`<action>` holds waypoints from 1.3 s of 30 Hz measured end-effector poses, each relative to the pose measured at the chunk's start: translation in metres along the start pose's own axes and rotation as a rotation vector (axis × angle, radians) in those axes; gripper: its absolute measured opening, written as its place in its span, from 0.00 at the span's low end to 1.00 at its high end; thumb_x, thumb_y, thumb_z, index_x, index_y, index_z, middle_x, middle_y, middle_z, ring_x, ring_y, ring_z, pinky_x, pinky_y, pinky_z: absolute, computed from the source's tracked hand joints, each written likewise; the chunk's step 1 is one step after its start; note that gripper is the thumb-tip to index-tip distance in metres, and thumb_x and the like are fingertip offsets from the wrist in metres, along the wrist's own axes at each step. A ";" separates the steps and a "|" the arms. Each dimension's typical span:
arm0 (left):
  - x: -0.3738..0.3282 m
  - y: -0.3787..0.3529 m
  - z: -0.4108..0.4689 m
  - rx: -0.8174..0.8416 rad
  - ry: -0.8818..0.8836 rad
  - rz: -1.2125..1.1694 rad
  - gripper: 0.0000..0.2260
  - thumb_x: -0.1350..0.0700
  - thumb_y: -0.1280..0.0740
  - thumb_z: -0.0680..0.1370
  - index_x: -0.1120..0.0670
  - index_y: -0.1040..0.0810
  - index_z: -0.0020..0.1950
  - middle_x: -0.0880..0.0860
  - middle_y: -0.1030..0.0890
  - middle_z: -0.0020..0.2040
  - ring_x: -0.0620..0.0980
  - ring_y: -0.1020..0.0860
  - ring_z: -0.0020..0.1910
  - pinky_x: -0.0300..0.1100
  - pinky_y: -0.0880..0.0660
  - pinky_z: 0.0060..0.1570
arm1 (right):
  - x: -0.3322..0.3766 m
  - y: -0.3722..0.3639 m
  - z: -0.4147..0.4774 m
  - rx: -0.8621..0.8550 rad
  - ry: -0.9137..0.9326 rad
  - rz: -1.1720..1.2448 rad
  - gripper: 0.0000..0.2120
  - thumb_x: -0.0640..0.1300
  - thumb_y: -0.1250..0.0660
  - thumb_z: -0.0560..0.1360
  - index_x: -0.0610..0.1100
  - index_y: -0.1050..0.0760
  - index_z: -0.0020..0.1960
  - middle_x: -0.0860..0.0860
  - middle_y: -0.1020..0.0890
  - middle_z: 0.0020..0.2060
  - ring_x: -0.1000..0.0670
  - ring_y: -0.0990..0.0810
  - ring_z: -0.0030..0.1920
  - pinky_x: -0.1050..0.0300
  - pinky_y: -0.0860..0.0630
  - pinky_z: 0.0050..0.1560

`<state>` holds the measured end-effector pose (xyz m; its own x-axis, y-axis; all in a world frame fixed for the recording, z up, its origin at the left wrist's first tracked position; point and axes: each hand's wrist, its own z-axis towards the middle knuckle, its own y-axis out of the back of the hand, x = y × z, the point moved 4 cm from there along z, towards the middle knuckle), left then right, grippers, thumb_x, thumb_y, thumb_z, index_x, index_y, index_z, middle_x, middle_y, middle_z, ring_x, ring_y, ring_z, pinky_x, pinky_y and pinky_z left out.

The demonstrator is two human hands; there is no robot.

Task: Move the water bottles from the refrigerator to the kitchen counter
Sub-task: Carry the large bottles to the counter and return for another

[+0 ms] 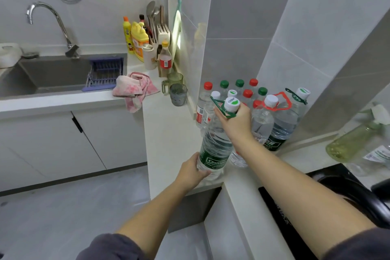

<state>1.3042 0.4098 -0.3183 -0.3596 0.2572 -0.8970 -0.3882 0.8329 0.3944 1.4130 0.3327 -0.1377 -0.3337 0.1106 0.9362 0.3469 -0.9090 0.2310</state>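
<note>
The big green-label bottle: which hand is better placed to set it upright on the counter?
Probably the right hand: it grips the neck just under the cap, so it can tip the tilted bottle upright. The left hand holds only the base.

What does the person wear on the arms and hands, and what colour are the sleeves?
The left hand and right hand wear no gloves, and no watch or band shows at the wrists. The forearms are uncovered. The left sleeve and right sleeve are dark grey and end near the elbows.
</note>
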 end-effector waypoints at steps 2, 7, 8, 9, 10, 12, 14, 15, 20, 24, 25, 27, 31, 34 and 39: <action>0.000 -0.005 0.007 -0.008 0.000 -0.004 0.26 0.56 0.24 0.70 0.51 0.27 0.67 0.46 0.21 0.60 0.43 0.23 0.58 0.34 0.31 0.53 | -0.005 -0.001 0.004 -0.009 0.004 -0.016 0.15 0.37 0.24 0.70 0.52 0.28 0.38 0.60 0.22 0.34 0.71 0.24 0.34 0.78 0.31 0.33; -0.001 -0.017 0.022 -0.030 -0.015 -0.004 0.27 0.57 0.23 0.69 0.52 0.27 0.65 0.45 0.21 0.57 0.45 0.23 0.57 0.33 0.31 0.50 | -0.021 0.001 0.013 -0.028 -0.009 -0.073 0.11 0.38 0.24 0.71 0.48 0.26 0.39 0.54 0.20 0.35 0.63 0.23 0.35 0.74 0.28 0.35; -0.001 -0.019 0.024 -0.034 -0.024 0.004 0.27 0.57 0.23 0.68 0.52 0.27 0.66 0.47 0.20 0.58 0.46 0.23 0.57 0.35 0.30 0.52 | -0.024 0.003 0.015 -0.030 -0.018 -0.077 0.08 0.38 0.25 0.72 0.44 0.24 0.41 0.50 0.19 0.36 0.59 0.22 0.37 0.71 0.27 0.36; -0.001 -0.021 0.027 -0.040 -0.029 0.006 0.28 0.57 0.23 0.68 0.53 0.27 0.66 0.48 0.20 0.59 0.47 0.23 0.58 0.36 0.30 0.53 | -0.027 0.005 0.017 -0.032 -0.021 -0.082 0.07 0.38 0.25 0.72 0.40 0.23 0.44 0.46 0.17 0.39 0.55 0.21 0.39 0.69 0.26 0.38; -0.001 -0.023 0.029 -0.048 -0.031 0.007 0.28 0.57 0.22 0.67 0.53 0.27 0.65 0.48 0.20 0.59 0.48 0.22 0.58 0.37 0.29 0.54 | -0.029 0.007 0.019 -0.034 -0.020 -0.089 0.07 0.38 0.25 0.72 0.37 0.23 0.46 0.43 0.17 0.41 0.51 0.20 0.41 0.67 0.25 0.40; -0.003 -0.027 0.032 -0.062 -0.024 0.022 0.28 0.57 0.22 0.66 0.54 0.27 0.65 0.49 0.19 0.59 0.49 0.22 0.57 0.40 0.27 0.55 | -0.031 0.010 0.023 -0.031 -0.016 -0.099 0.09 0.38 0.25 0.72 0.36 0.22 0.48 0.44 0.17 0.43 0.50 0.19 0.44 0.65 0.24 0.43; -0.006 -0.031 0.037 -0.062 -0.012 0.029 0.29 0.58 0.21 0.66 0.54 0.27 0.64 0.50 0.19 0.59 0.49 0.22 0.57 0.41 0.27 0.55 | -0.032 0.013 0.026 -0.029 -0.011 -0.088 0.08 0.37 0.25 0.72 0.37 0.22 0.48 0.48 0.17 0.41 0.52 0.19 0.42 0.69 0.24 0.42; -0.007 -0.033 0.039 -0.059 -0.008 0.027 0.29 0.58 0.21 0.66 0.54 0.27 0.64 0.50 0.19 0.59 0.50 0.22 0.57 0.41 0.27 0.55 | -0.032 0.014 0.028 -0.032 -0.011 -0.087 0.08 0.37 0.25 0.71 0.38 0.22 0.47 0.49 0.17 0.40 0.54 0.20 0.41 0.71 0.25 0.41; -0.015 -0.040 0.049 -0.061 -0.011 0.035 0.31 0.58 0.21 0.66 0.54 0.28 0.66 0.51 0.20 0.60 0.50 0.23 0.59 0.38 0.29 0.53 | -0.036 0.021 0.038 -0.056 -0.006 -0.096 0.07 0.37 0.25 0.72 0.42 0.23 0.45 0.53 0.19 0.37 0.63 0.21 0.37 0.74 0.27 0.38; -0.014 -0.045 0.054 -0.081 -0.003 0.038 0.33 0.57 0.20 0.65 0.54 0.28 0.67 0.50 0.20 0.61 0.50 0.23 0.60 0.41 0.28 0.56 | -0.037 0.023 0.042 -0.050 0.024 -0.119 0.08 0.37 0.25 0.72 0.43 0.24 0.44 0.55 0.19 0.37 0.67 0.22 0.36 0.74 0.27 0.39; -0.014 -0.046 0.054 -0.086 -0.003 0.040 0.33 0.56 0.20 0.65 0.54 0.28 0.67 0.50 0.20 0.61 0.50 0.23 0.60 0.41 0.28 0.56 | -0.038 0.024 0.043 -0.046 0.028 -0.117 0.08 0.37 0.25 0.71 0.43 0.23 0.45 0.56 0.19 0.38 0.66 0.21 0.37 0.74 0.27 0.39; -0.015 -0.047 0.055 -0.090 0.000 0.050 0.32 0.55 0.20 0.66 0.54 0.29 0.67 0.50 0.20 0.61 0.51 0.24 0.60 0.44 0.27 0.57 | -0.038 0.025 0.043 -0.036 0.028 -0.107 0.08 0.38 0.25 0.72 0.43 0.23 0.46 0.55 0.18 0.39 0.63 0.20 0.39 0.73 0.26 0.41; -0.017 -0.048 0.053 -0.084 -0.017 0.054 0.33 0.54 0.21 0.67 0.54 0.30 0.68 0.51 0.21 0.62 0.51 0.24 0.61 0.45 0.27 0.59 | -0.039 0.027 0.043 -0.001 0.026 -0.100 0.07 0.39 0.25 0.72 0.43 0.23 0.47 0.54 0.18 0.41 0.63 0.20 0.41 0.72 0.25 0.43; -0.018 -0.047 0.052 -0.080 -0.039 0.052 0.33 0.53 0.21 0.67 0.54 0.30 0.68 0.50 0.21 0.62 0.50 0.24 0.61 0.41 0.28 0.57 | -0.039 0.028 0.043 0.015 0.012 -0.100 0.07 0.40 0.25 0.73 0.44 0.23 0.48 0.53 0.17 0.42 0.62 0.19 0.43 0.71 0.24 0.44; -0.008 -0.033 0.064 0.182 -0.095 0.170 0.31 0.56 0.28 0.69 0.55 0.32 0.71 0.55 0.24 0.67 0.55 0.26 0.65 0.37 0.32 0.58 | -0.041 0.027 0.043 0.019 0.004 -0.088 0.09 0.40 0.25 0.72 0.46 0.24 0.48 0.54 0.18 0.42 0.63 0.20 0.43 0.71 0.24 0.45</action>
<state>1.3742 0.4113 -0.3373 -0.3217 0.4391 -0.8389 -0.1672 0.8457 0.5068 1.4737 0.3206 -0.1582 -0.3674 0.1877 0.9109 0.3331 -0.8879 0.3173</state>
